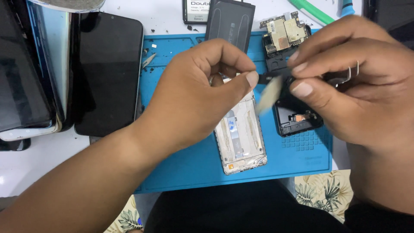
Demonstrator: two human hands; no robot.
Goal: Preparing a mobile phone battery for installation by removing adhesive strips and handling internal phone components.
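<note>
Both hands pinch a small black part: left hand [198,90], right hand [358,82]. Opened phone frame [241,138] lies stripped; circuit board [284,32] already out.

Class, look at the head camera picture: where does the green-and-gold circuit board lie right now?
The circuit board lies at the top edge of the blue work mat, right of the black battery and just above the right hand.

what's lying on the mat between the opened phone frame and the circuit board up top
In the head view, the two hands meet there, pinching a pale strip above the blue mat; black plastic parts lie beneath.
</note>
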